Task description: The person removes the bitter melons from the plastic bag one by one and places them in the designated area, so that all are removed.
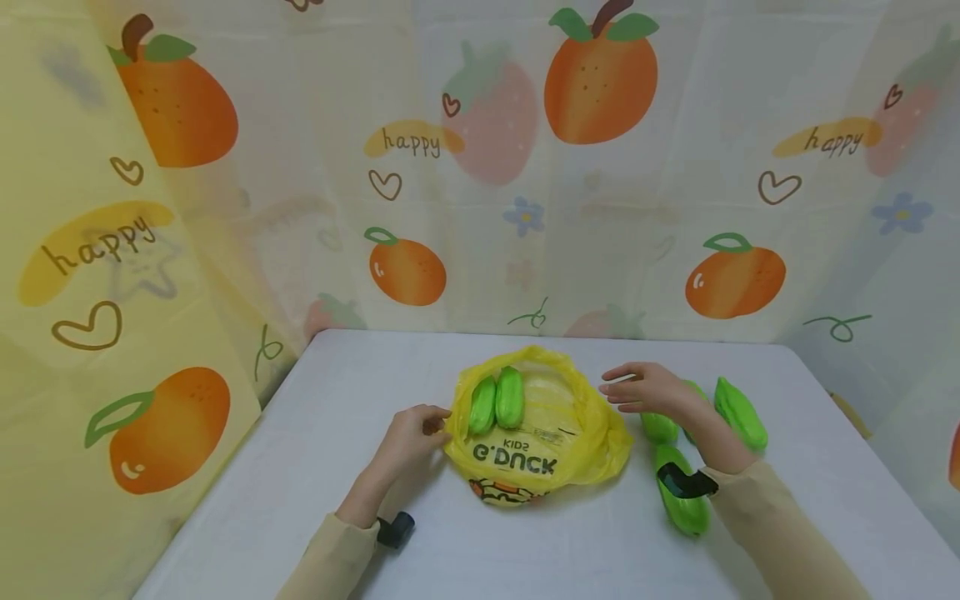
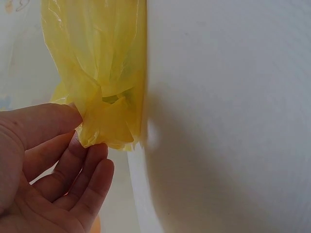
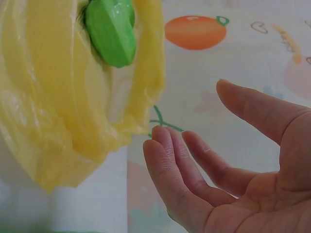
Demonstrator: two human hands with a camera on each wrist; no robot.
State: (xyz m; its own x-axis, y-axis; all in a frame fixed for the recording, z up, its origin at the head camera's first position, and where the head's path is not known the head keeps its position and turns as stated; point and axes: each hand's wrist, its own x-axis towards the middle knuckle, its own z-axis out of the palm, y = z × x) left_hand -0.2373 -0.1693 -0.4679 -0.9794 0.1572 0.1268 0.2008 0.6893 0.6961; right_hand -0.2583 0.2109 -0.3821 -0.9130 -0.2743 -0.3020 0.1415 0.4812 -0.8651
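The yellow plastic bag (image 1: 606,437) lies with its mouth gaping on the white table (image 1: 285,492), two green vegetables (image 1: 510,400) side by side inside at ten o'clock. The left hand (image 1: 411,437) pinches the bag's rim at nine o'clock; the right hand (image 1: 647,388), free, fingers loosely extended, hovers just beside it at two o'clock. More vegetables (image 1: 741,414) lie toward three o'clock.

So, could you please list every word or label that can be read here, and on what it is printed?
"happy": three times, on the patterned cloth.
"KIDS": on the yellow bag, inverted.
"DUCK": same yellow bag, also inverted; the character before it is unclear.
Too blurred: a word on the patterned cloth, right wrist view; small marks on the yellow bag.
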